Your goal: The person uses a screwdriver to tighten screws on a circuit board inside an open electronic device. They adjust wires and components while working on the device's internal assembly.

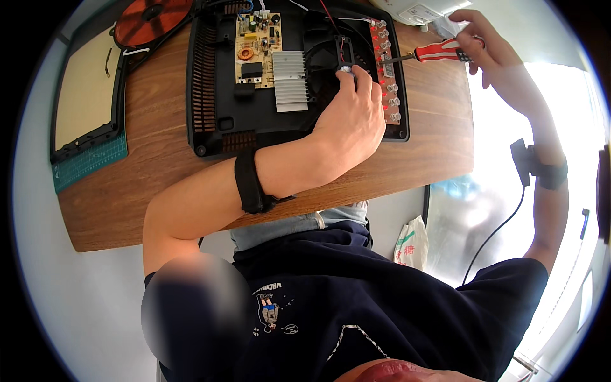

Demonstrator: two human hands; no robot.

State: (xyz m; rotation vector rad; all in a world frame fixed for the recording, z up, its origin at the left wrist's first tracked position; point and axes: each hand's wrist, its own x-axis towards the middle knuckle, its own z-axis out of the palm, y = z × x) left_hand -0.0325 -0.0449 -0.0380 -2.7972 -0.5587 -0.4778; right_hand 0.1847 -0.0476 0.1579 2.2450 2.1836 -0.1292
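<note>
My right hand [493, 54] is closed round the red-and-white handle of a screwdriver [439, 51]. Its metal shaft points left, with the tip over the control board [393, 105], a narrow strip with clear round buttons and small red lights. My left hand [353, 118] pinches the near end of a small black bracket [344, 52], where a silvery round piece [345, 69] shows at the fingertips. The bracket lies over a dark fan [318, 60] inside an opened black appliance housing [219, 127], apparently an induction cooker's base. Thin red wires run to the bracket.
A circuit board [258, 44] and a ribbed metal heat sink [290, 83] sit left in the housing. Farther left are a copper-coloured coil [153, 22], a framed panel [89, 83] and a green cutting mat [95, 162]. A white container [414, 9] stands behind the wooden table [439, 137].
</note>
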